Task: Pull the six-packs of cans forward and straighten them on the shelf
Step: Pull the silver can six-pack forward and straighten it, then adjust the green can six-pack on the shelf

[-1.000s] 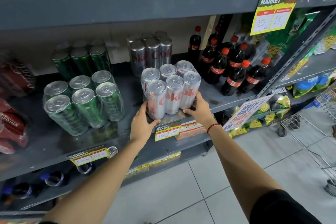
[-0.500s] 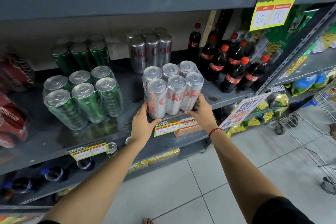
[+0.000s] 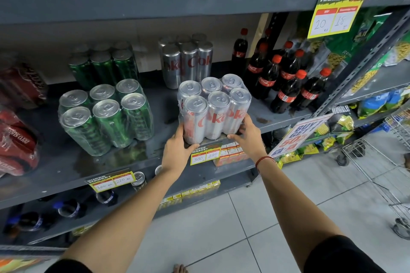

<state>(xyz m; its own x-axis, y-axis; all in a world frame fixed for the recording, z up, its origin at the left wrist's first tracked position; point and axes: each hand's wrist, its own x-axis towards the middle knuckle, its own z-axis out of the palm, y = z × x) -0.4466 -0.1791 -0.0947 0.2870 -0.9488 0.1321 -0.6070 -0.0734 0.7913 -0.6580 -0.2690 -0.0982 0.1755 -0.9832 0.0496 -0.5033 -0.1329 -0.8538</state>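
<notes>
A shrink-wrapped six-pack of silver cans [image 3: 214,108] stands at the front edge of the grey middle shelf [image 3: 66,168]. My left hand [image 3: 177,150] grips its lower left corner and my right hand [image 3: 249,137] grips its lower right corner. A second silver six-pack [image 3: 186,62] stands farther back, behind it. To the left, a green six-pack [image 3: 106,115] sits near the front, slightly turned, with another green six-pack [image 3: 104,66] behind it.
Red can packs [image 3: 17,139] lie at the far left. Cola bottles [image 3: 286,77] stand to the right of the silver packs. Price tags [image 3: 205,154] hang on the shelf edge. A wire trolley [image 3: 381,173] stands on the tiled floor at right.
The front silver six-pack has come a little toward the shelf edge with both hands still on it. The view has shifted slightly.
</notes>
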